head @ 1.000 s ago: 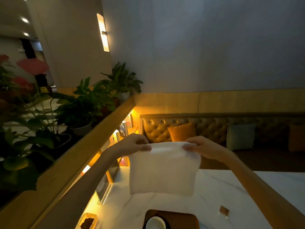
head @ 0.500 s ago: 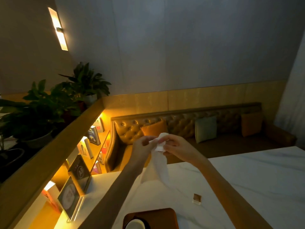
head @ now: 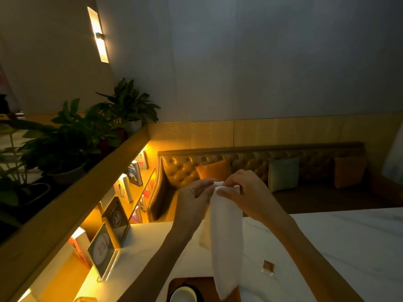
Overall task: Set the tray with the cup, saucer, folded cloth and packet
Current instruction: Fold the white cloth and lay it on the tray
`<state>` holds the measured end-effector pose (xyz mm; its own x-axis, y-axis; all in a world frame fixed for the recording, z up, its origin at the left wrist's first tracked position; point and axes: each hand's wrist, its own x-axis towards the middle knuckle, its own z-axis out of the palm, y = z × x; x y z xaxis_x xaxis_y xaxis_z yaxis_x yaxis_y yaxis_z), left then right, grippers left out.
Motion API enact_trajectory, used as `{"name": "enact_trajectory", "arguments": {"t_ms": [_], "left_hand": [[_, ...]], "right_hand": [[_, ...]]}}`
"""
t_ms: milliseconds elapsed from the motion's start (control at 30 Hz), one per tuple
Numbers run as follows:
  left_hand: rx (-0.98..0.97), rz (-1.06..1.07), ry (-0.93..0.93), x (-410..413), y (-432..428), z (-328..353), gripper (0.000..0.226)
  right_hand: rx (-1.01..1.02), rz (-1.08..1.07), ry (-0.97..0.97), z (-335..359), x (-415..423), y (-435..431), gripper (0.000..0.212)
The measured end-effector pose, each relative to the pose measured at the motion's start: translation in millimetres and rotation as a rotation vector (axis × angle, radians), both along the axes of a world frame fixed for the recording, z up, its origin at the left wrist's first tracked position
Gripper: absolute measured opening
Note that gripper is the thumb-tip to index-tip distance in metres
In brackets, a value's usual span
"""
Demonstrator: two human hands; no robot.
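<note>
Cloth (head: 226,236): white, spread wide a second ago, now doubled into a narrow hanging strip. Top edge pinched by left hand (head: 192,201) and right hand (head: 246,192), raised with fingertips nearly meeting. Lower end dangles below both wrists over tray (head: 202,284). Cup (head: 182,295) below left forearm; packet (head: 267,267) on table (head: 349,247) below right forearm.

Left of the left hand (head: 192,201), a dark upright card in a clear stand (head: 115,216) bears a circled pale mark that reads like "A6"; the second character is unsure. Farther from the hand, up and left, a dark blue book cover (head: 134,173) shows "OK" at its top, and its smaller lines blur. The clear-framed card with a round print (head: 101,247), lower left, cannot be read.
</note>
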<state>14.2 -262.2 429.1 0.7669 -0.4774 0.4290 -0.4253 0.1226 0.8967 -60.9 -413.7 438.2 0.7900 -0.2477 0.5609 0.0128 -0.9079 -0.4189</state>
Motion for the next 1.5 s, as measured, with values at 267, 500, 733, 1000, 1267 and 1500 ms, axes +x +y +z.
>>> {"name": "enact_trajectory", "arguments": {"t_ms": [267, 500, 733, 1000, 1267, 1500], "left_hand": [[0.014, 0.003, -0.096, 0, 25, 1, 0.033], [0.037, 0.057, -0.135, 3, 41, 5, 0.030], [0.317, -0.067, -0.090, 16, 53, -9, 0.027], [0.362, -0.113, -0.025, 13, 46, -37, 0.030], [0.431, -0.220, -0.111, 22, 30, -54, 0.033], [0.441, -0.376, 0.100, 19, 42, -73, 0.024]], "right_hand": [[0.148, 0.086, -0.027, 0, 4, 19, 0.024], [0.191, 0.257, 0.072, 12, 1, 35, 0.038], [0.035, 0.202, -0.060, 30, 15, 34, 0.011], [-0.034, 0.260, 0.002, 50, 14, 19, 0.014], [-0.220, 0.275, -0.104, 75, 14, 16, 0.015], [-0.172, 0.090, -0.242, 85, 13, -9, 0.014]]}}
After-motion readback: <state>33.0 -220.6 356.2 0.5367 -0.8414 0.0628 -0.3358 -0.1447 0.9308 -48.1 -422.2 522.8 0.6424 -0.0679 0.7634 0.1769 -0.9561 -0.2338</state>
